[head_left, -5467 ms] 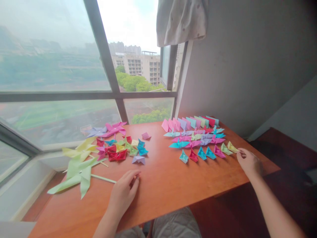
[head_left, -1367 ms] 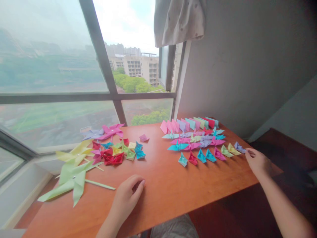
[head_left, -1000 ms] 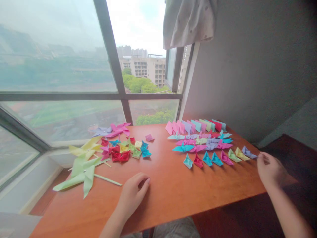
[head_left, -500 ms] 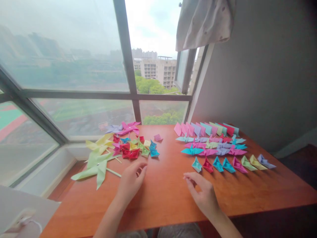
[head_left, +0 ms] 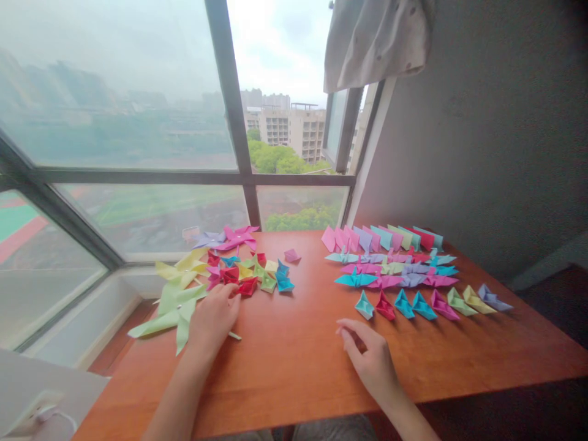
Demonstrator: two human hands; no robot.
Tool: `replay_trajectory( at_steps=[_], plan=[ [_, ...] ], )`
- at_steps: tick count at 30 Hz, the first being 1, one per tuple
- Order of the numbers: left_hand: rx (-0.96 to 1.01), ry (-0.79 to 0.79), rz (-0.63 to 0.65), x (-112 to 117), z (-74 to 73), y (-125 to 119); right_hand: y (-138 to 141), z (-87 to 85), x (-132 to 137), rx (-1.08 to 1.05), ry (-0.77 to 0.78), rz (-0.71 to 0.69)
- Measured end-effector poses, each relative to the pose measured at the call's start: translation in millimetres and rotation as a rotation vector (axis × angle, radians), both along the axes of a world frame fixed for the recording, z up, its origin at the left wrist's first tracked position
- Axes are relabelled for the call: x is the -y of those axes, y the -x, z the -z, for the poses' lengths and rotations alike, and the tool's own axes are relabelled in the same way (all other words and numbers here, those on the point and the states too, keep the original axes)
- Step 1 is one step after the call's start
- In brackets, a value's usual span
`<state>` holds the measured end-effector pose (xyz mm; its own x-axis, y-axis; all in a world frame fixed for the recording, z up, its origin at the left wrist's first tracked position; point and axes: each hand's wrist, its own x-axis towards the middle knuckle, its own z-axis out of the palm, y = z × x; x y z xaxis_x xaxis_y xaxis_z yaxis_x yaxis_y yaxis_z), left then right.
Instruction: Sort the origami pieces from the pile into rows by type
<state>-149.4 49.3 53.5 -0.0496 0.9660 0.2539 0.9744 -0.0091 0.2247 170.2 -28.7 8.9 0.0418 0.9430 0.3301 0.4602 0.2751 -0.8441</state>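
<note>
My left hand [head_left: 214,318] reaches into the cluster of small origami pieces on the left. Its curled fingers are closed at a red origami piece [head_left: 229,274], and they cover part of it. Another red piece [head_left: 248,286] lies just right of the fingertips. Under and beside the wrist is a pale green paper pinwheel [head_left: 169,312]. My right hand [head_left: 371,358] is loosely curled above the table, thumb and forefinger close together, with nothing seen in it. Nearest to it is a row of paper boats, among them a light blue boat [head_left: 364,305] and a red boat [head_left: 384,305].
Behind the boats stand rows of paper cranes [head_left: 356,278] and upright folded papers [head_left: 349,239]. Yellow [head_left: 184,267] and pink [head_left: 236,237] pinwheels lie at the back left. A mauve piece [head_left: 291,256] sits apart. Windows border the wooden table [head_left: 294,367].
My left hand has moved left and away from me, from bare table to the red origami piece. My right hand has stayed nearly in place.
</note>
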Motion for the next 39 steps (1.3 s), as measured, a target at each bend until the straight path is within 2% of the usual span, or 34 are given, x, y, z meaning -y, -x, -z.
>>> replay_trajectory(
  at_steps=[6, 14, 17, 21, 24, 28, 33, 39],
  plan=[
    [-0.044, -0.012, -0.005, -1.0, 1.8, 0.8, 0.1, 2.1, -0.7, -0.009, -0.006, 0.015],
    [-0.032, 0.003, 0.062, 3.0, 2.9, 0.2, 0.1, 3.0, -1.1, 0.004, -0.019, 0.017],
    [0.034, -0.009, 0.078, 5.5, 1.9, 1.2, -0.3, 3.5, -0.9, 0.017, -0.019, 0.011],
    [0.241, -0.088, 0.130, 10.4, 1.0, -2.0, 0.0, 2.1, -0.6, 0.039, -0.022, 0.005],
    [0.406, -0.121, 0.202, 17.2, 2.1, -14.2, 0.8, 1.4, -0.8, 0.053, -0.029, 0.003],
    [0.548, -0.058, 0.339, 30.9, 5.3, -44.1, 1.8, 4.3, -0.8, 0.098, -0.054, -0.016],
    [0.604, 0.089, 0.562, 46.2, 10.4, -79.7, 3.2, 8.1, 2.1, 0.130, -0.064, -0.049],
    [0.620, 0.160, 0.626, 52.5, 12.6, -94.7, 5.1, 5.8, 5.3, 0.203, -0.104, -0.122]
  ],
)
